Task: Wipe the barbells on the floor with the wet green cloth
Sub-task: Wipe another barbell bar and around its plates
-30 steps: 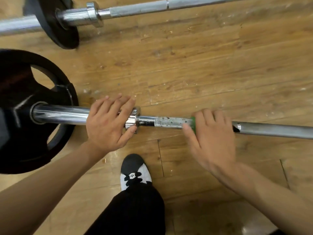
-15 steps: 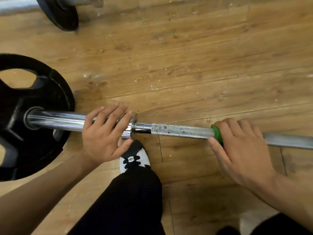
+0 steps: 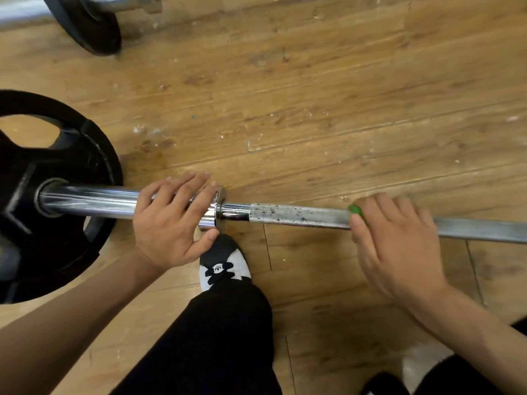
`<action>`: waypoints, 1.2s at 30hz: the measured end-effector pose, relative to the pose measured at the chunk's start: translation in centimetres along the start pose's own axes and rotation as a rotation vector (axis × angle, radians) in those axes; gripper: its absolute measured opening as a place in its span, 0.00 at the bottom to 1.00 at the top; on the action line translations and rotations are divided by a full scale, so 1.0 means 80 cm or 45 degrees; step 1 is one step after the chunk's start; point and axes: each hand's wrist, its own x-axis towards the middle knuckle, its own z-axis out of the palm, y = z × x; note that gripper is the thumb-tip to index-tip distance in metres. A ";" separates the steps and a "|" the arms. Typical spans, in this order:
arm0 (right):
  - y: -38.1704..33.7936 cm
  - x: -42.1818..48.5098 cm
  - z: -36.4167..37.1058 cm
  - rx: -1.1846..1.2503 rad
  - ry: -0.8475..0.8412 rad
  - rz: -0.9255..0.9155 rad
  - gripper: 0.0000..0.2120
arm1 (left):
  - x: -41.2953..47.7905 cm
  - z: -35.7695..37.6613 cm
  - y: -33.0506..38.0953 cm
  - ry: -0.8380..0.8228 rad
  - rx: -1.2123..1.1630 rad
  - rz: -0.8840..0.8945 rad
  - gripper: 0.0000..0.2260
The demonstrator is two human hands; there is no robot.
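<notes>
A steel barbell lies across the wooden floor, its knurled shaft speckled with dark spots. My left hand rests flat on the chrome sleeve just left of the collar, fingers straight. My right hand wraps over the shaft farther right and grips the green cloth around the bar; only a small green edge shows by my thumb. A black weight plate sits on the sleeve at the left.
A second barbell with a black plate lies at the top left. My black-and-white shoe and dark trouser leg stand just below the bar's collar. Another foot shows at the bottom right.
My right hand has slid the cloth rightward along the shaft, baring more of the speckled knurling. My left hand stays on the sleeve.
</notes>
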 end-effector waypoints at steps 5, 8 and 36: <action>-0.025 0.026 0.011 -0.040 0.184 0.422 0.28 | 0.019 0.010 -0.013 0.014 -0.014 -0.006 0.31; -0.107 0.057 0.027 0.018 0.156 0.211 0.32 | 0.037 0.016 -0.022 -0.007 -0.002 -0.019 0.32; -0.016 0.165 0.024 -0.162 0.228 -0.218 0.35 | 0.194 0.062 -0.096 -0.241 -0.151 -0.168 0.28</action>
